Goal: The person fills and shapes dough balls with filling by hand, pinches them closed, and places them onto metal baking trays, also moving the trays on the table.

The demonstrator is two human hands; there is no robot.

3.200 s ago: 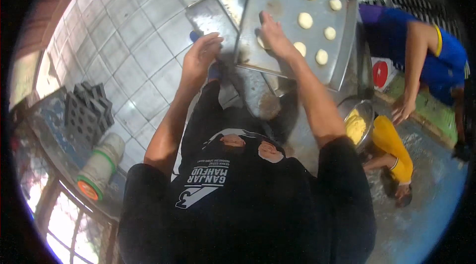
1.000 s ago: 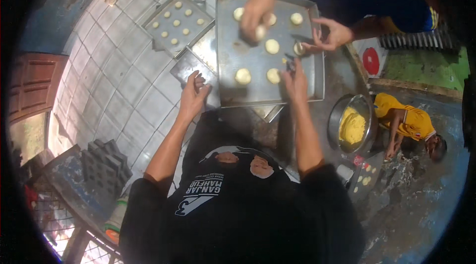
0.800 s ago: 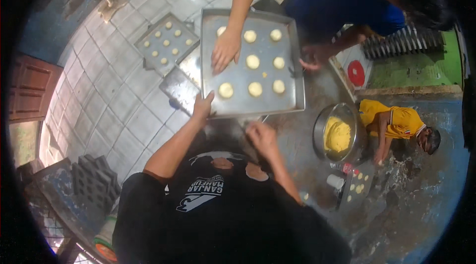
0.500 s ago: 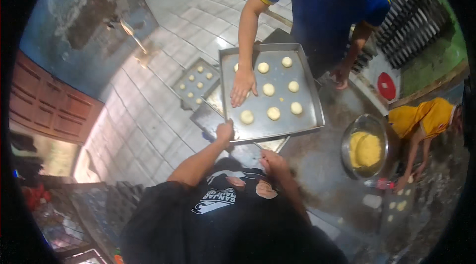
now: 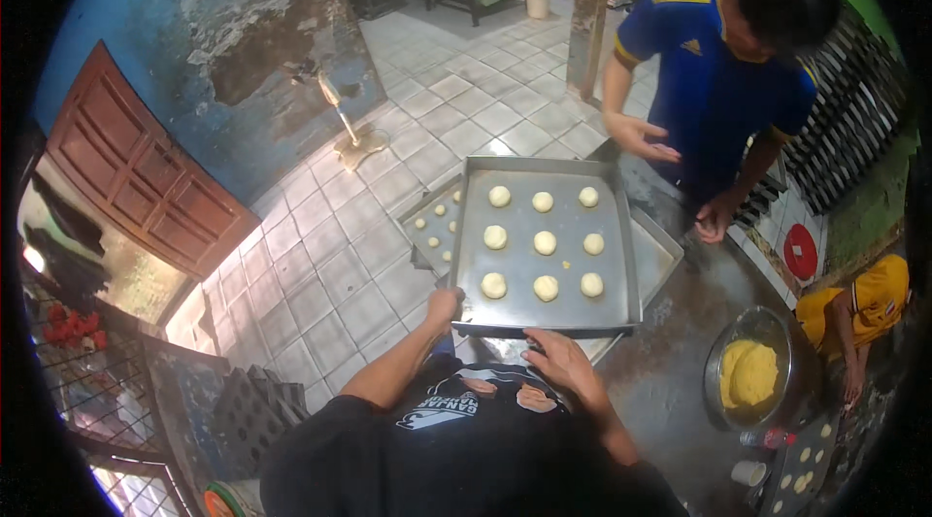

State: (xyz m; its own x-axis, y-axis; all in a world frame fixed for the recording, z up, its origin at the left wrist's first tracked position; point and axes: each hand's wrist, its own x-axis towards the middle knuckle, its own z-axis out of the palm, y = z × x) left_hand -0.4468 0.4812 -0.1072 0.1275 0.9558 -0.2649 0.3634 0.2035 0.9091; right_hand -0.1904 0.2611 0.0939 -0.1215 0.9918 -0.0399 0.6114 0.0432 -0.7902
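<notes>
A large square metal baking tray [image 5: 519,269] lies in front of me with several pale dough balls [image 5: 545,243] set in three rows. My left hand [image 5: 445,307] is closed on its near left corner. At the near rim, my right hand [image 5: 565,360] has its fingers stretched apart, the fingertips touching the edge. Beneath, another metal tray [image 5: 660,243] sticks out at the right. Across from me a person in a blue shirt [image 5: 699,80] holds one hand [image 5: 643,136] above the far right corner, off the tray; the other hand [image 5: 716,216] hangs beside the table.
A metal bowl of yellow dough [image 5: 748,373] stands on the table at right, near a person in yellow [image 5: 869,308]. A cup [image 5: 748,473] and a tray of dough pieces [image 5: 801,464] are close by. Another tray of dough balls [image 5: 427,235] lies at left, beyond it a standing fan [image 5: 340,114].
The co-worker's hand has lifted off the tray and drawn back. My right hand has gone from curled to spread at the near rim. The view has tilted up, showing more of the room.
</notes>
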